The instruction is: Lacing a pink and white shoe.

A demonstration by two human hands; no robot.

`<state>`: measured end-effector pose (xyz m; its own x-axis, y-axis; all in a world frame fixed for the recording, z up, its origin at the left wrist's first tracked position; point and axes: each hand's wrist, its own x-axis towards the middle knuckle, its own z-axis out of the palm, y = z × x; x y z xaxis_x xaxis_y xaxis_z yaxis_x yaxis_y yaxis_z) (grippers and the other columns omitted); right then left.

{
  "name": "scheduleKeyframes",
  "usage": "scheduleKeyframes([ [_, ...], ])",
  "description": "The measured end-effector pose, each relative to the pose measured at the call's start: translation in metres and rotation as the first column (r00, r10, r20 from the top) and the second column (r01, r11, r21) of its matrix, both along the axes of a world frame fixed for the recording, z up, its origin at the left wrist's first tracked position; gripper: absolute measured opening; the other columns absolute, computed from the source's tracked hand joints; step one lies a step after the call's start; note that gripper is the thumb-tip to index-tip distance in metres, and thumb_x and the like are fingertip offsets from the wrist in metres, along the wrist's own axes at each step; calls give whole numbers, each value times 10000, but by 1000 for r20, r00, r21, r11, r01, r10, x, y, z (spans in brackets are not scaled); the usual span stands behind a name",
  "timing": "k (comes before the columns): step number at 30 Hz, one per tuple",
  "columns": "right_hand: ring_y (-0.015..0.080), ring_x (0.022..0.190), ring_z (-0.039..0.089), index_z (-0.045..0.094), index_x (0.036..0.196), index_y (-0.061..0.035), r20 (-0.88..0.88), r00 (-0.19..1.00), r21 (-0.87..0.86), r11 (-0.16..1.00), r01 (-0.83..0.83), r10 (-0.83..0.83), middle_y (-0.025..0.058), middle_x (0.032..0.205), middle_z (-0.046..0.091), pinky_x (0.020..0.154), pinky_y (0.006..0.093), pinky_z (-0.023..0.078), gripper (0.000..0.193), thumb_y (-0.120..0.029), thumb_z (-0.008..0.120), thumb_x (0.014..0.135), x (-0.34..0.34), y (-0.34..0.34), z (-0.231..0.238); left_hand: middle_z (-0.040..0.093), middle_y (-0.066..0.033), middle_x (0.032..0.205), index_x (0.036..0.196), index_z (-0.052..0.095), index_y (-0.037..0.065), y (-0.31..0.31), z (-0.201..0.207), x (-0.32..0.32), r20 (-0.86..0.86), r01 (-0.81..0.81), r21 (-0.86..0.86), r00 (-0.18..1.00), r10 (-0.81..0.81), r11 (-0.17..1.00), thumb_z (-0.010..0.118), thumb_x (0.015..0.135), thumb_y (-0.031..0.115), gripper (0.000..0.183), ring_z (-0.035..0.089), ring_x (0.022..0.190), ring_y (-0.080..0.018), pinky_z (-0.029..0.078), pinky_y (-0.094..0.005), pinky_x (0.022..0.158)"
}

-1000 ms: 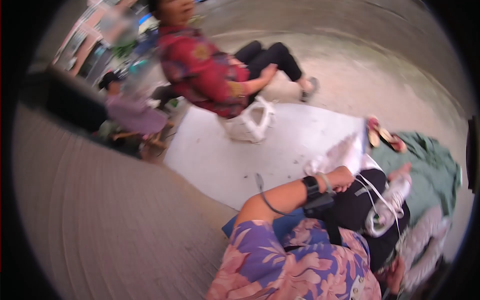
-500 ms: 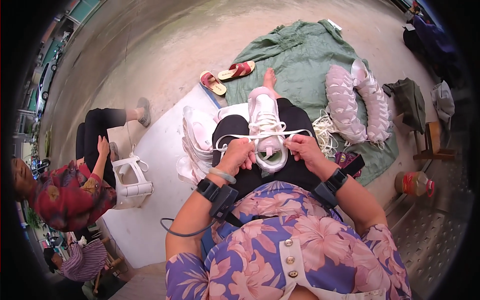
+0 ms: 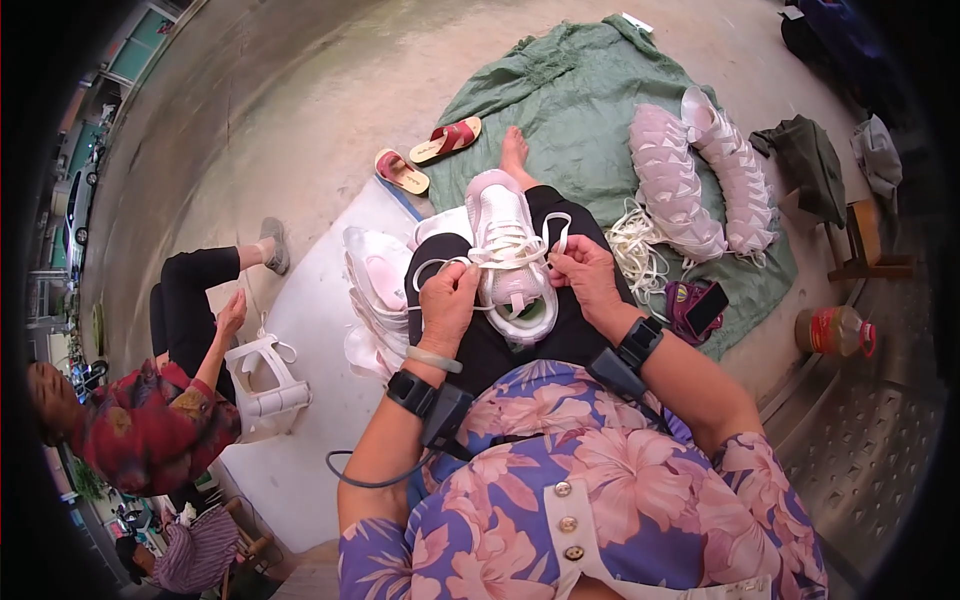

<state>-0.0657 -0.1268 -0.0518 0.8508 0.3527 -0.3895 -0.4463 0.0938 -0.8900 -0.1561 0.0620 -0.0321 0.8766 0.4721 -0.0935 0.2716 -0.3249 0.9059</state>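
A white and pale pink sneaker (image 3: 495,205) rests across my lap, toe pointing away from me. White shoelace (image 3: 508,253) runs through its eyelets and crosses over the tongue. My left hand (image 3: 447,308) is closed on one lace end at the shoe's left side, fingers pinched together. On the other side, my right hand (image 3: 588,283) pinches the other lace end, which rises in a loop above the fingers. The shoe's opening faces me, showing a greenish inside.
White shoe parts (image 3: 375,270) lie stacked at my left. Rows of pale pink uppers (image 3: 672,180) and a bundle of white laces (image 3: 637,245) sit on green cloth (image 3: 570,110). A purple pouch (image 3: 690,312), an oil bottle (image 3: 835,331) and red sandals (image 3: 447,138) are around. Another person (image 3: 165,420) sits left.
The lace that stretched straight across the shoe now lies gathered over the tongue. A loop now stands up by my right hand. The whole view has shifted slightly.
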Motion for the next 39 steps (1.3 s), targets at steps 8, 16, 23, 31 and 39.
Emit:
scheduleKeyframes([
  [8, 58, 597, 547, 571, 875, -44, 71, 997, -12, 1000, 2, -1, -2, 704, 580, 546, 194, 480, 61, -57, 605, 826, -2, 0, -5, 479, 42, 579, 751, 573, 57, -5, 6, -1, -91, -102, -367, 993, 73, 925, 548, 879, 182, 180, 393, 431, -26, 297, -171, 378],
  [16, 140, 597, 565, 598, 833, -17, 564, 800, -303, 952, -29, 204, 57, 711, 602, 552, 255, 455, 61, -34, 595, 774, -7, 5, 2, 529, 12, 602, 848, 552, 67, -5, 14, -12, -121, -177, -508, 984, 134, 843, 538, 877, 150, 89, 471, 431, -42, 336, -152, 365],
  [23, 215, 585, 569, 550, 754, -17, 553, 742, -519, 853, -49, 379, 94, 656, 564, 559, 307, 447, 105, -95, 612, 720, -5, 8, 12, 510, 9, 565, 885, 553, 30, -4, -13, -6, 74, -88, 4, 993, 87, 996, 530, 840, 75, 68, 471, 489, -51, 378, -210, 442],
  [31, 120, 460, 510, 563, 720, -30, 369, 789, -637, 752, -170, 491, 44, 560, 551, 459, 257, 413, 204, -216, 623, 778, -5, -3, 25, 564, -139, 606, 895, 534, 20, -8, -13, 3, 77, -120, 86, 991, 114, 989, 548, 803, 90, 116, 580, 559, -287, 451, -368, 548],
  [39, 97, 490, 565, 559, 848, -46, -224, 805, -204, 781, -590, 549, 34, 661, 585, 426, 218, 450, 110, -132, 491, 858, -16, 39, 40, 580, -172, 654, 924, 523, 15, -17, -2, 4, 82, -89, 135, 994, 78, 987, 536, 809, 96, 142, 592, 625, -336, 450, -405, 572],
])
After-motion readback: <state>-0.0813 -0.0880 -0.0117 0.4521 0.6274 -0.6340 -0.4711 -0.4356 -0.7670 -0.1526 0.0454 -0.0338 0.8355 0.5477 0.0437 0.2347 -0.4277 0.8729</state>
